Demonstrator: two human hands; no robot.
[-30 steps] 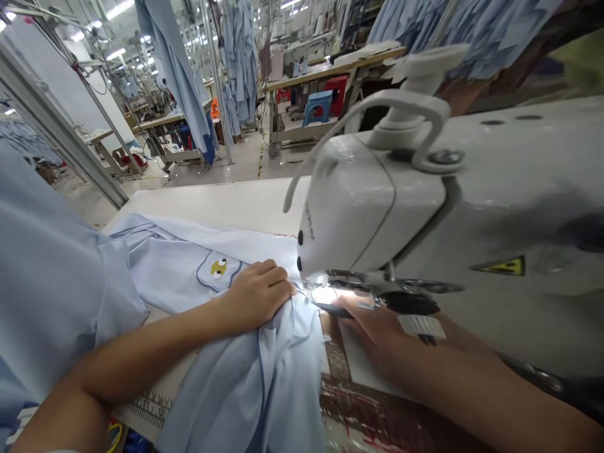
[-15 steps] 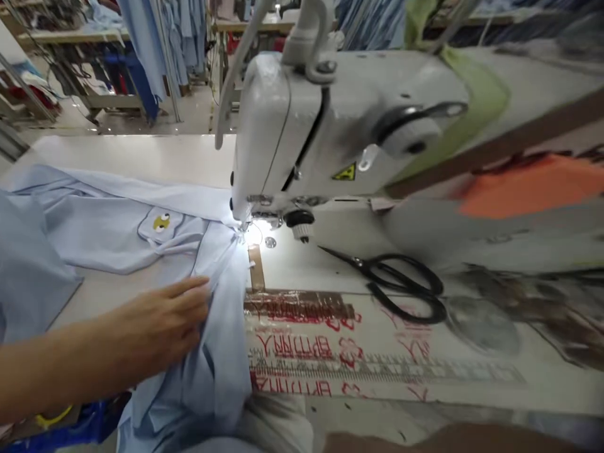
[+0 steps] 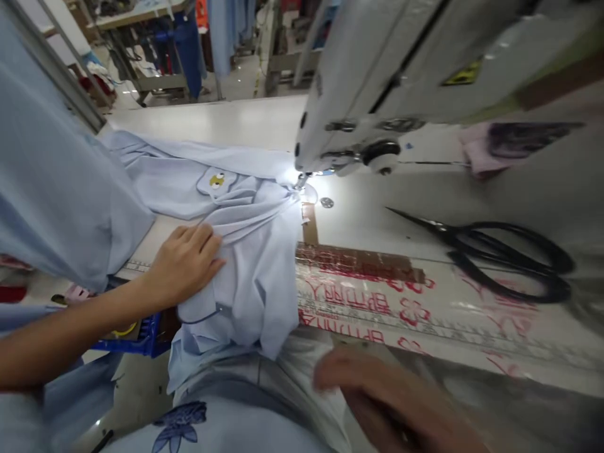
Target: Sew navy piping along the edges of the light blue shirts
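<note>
fingers (image 3: 204, 242) flat on light-blue shirt (image 3: 264, 277)

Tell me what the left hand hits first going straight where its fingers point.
The left hand meets bunched folds of the light blue garment at once; beyond, probably the sewing machine needle.

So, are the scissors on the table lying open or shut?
Shut: the black scissors lie flat on the table, blades together tapering to one point, handle loops side by side.

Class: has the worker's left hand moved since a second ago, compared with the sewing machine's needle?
Yes. The left hand has drawn back from the needle toward the person and now rests on the light blue garment, below the pocket patch.
</note>
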